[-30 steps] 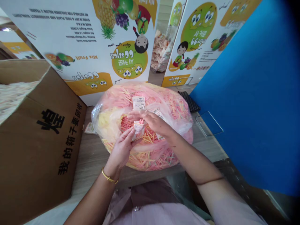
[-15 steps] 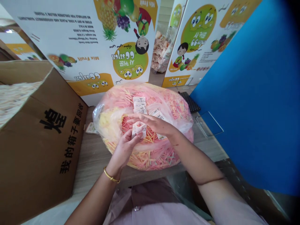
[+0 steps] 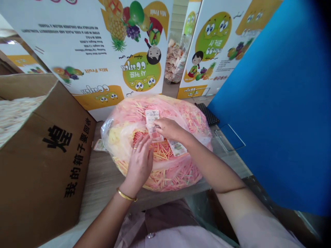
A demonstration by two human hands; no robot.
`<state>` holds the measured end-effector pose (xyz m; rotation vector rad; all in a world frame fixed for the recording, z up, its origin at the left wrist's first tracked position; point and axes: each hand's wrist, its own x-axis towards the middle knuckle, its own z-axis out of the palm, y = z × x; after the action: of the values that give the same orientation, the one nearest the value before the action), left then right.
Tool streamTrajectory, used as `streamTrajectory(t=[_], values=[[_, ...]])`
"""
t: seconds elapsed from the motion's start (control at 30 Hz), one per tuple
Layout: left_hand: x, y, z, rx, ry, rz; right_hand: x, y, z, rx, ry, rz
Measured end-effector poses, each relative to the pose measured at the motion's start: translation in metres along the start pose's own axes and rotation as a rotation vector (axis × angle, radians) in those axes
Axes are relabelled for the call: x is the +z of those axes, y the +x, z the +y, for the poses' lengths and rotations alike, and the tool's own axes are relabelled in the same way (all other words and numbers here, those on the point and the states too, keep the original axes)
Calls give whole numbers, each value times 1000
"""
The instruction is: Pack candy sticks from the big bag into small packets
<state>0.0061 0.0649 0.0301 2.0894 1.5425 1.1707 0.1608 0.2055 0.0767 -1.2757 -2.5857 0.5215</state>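
Note:
A large clear plastic bag (image 3: 165,175) packed with thin pink, orange and yellow candy sticks lies on the table in front of me. My right hand (image 3: 169,130) presses its fingertips onto a small white printed sachet (image 3: 154,132), which overlaps another white sachet (image 3: 152,116) lying on the bag. My left hand (image 3: 139,162) rests on the bag just below, fingers spread, its fingertips near the sachet's lower edge. A third printed sachet (image 3: 178,148) lies on the bag under my right wrist.
A brown cardboard box (image 3: 38,165) with black Chinese print stands at my left, holding pale shredded material. Printed white fruit-candy cartons (image 3: 85,44) stand behind the bag. A blue panel (image 3: 266,110) fills the right, beside a black mesh mat (image 3: 209,114).
The sachet held between both hands has moved up onto the other sachet on the bag. My left hand has opened and dropped away from it, and the view has shifted slightly.

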Motion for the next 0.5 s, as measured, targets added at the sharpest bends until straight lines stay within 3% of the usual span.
streamTrajectory(t=[0.07,0.17,0.3,0.5], values=[[10,2,-2,103,83,-145,3,10,4,-16,-90,-3],[26,3,-5,115,208,-241,9,18,8,-5,-147,35],[38,-1,-7,82,308,-261,10,18,10,65,-146,21],[35,-3,-6,87,386,-231,2,22,9,127,-63,83]])
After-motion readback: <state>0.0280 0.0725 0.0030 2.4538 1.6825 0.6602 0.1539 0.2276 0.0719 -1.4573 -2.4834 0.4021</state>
